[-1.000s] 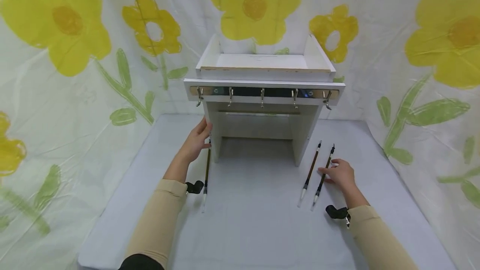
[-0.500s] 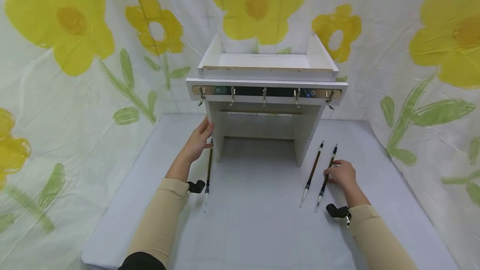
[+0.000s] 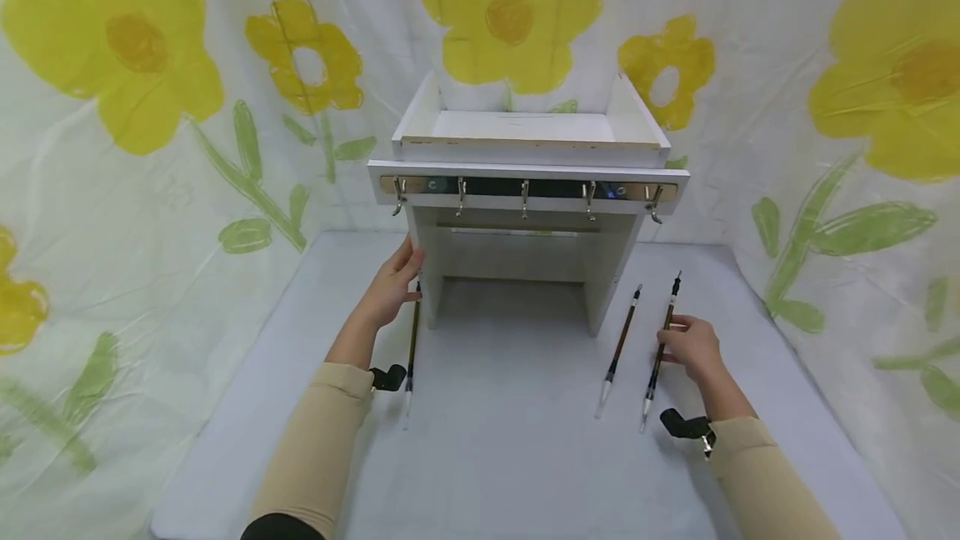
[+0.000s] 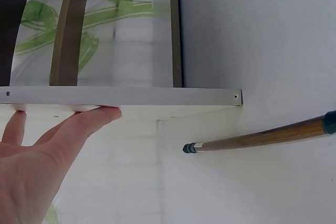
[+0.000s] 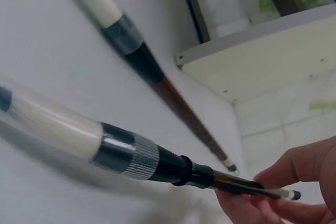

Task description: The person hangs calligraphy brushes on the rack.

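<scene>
My right hand (image 3: 692,346) pinches the dark handle of a writing brush (image 3: 653,377) between thumb and fingers. In the right wrist view, this brush (image 5: 173,162) has pale bristles under a clear cap. A second brush (image 3: 619,344) lies on the table just left of it. On the other side, my left hand (image 3: 386,294) rests with extended fingers against the outer side panel of a white shelf unit (image 3: 609,273). In the left wrist view, its fingertips touch the white panel (image 4: 131,96). A third brush (image 3: 412,357) lies on the table beside that hand.
A metal hook rail (image 3: 525,187) with several hooks runs along the shelf's front. The shelf has a tray-like top (image 3: 525,125) and an open space beneath. A white cloth (image 3: 510,448) covers the table. Behind hangs a curtain (image 3: 180,215) with yellow flowers.
My right hand has closed on the right-hand brush and moved it slightly right, away from the brush beside it. My left hand stays at the shelf's side.
</scene>
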Tool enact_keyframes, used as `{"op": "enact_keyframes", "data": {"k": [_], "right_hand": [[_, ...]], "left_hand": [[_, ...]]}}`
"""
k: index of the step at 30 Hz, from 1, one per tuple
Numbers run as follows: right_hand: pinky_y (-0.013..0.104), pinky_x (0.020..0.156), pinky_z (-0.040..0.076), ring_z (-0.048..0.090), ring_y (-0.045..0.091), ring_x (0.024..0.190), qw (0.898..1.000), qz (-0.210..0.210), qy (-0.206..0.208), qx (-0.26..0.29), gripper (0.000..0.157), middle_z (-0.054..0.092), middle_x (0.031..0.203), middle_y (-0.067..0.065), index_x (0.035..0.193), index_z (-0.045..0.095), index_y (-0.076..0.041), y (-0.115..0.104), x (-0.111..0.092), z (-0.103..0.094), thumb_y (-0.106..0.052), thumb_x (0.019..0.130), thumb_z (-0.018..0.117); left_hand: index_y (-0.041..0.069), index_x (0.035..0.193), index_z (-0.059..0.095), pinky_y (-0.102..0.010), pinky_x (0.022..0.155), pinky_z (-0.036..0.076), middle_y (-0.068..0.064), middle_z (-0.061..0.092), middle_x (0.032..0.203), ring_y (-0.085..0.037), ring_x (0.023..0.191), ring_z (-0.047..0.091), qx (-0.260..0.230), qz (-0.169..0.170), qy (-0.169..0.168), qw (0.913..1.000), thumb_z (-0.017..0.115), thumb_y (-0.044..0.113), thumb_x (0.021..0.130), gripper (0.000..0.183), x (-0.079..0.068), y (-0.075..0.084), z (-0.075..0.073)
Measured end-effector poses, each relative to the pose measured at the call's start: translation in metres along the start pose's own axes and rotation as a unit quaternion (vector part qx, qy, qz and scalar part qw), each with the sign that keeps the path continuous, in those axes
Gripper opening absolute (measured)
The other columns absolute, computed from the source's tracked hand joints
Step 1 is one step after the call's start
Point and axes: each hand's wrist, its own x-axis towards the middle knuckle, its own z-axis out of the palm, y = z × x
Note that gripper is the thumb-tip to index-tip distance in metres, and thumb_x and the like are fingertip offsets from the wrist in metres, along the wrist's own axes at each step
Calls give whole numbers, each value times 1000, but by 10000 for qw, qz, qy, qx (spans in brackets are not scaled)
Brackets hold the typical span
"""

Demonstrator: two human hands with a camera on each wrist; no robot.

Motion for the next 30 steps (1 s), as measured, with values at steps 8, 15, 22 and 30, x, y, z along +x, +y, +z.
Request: {"op": "enact_keyframes", "data": {"k": [8,15,22,30], "right_hand": [[30,71,63,73,4,80,9933,-708,529,746,54,59,133,33,150,38,6,-32,-27,-7,-16,104,56],[25,70,61,71,-3,79,9804,-1487,915,910,50,65,127,28,147,43,3,-57,-51,-13,-19,104,57],[12,65,57,65,-14,74,9571,-2367,1616,424,41,70,116,26,140,52,0,-65,-72,-7,-16,103,58],[2,65,48,59,-21,74,9046,-3403,2566,99,34,76,101,20,127,62,1,-76,-92,1,-8,95,69]], "left_hand": [[41,162,7,-65,105,44,5,10,171,-35,154,21,77,-12,24,10000,40,58,104,69,-2,1,1],[43,161,9,-65,105,45,6,11,170,-35,154,23,34,21,33,10000,40,59,103,68,-2,1,2],[43,161,9,-66,104,45,4,13,170,-36,153,24,2,16,37,10000,41,61,102,70,-2,-1,2],[42,161,7,-66,105,43,3,11,170,-37,153,22,-34,22,45,10000,40,59,103,70,-2,0,2]]}}
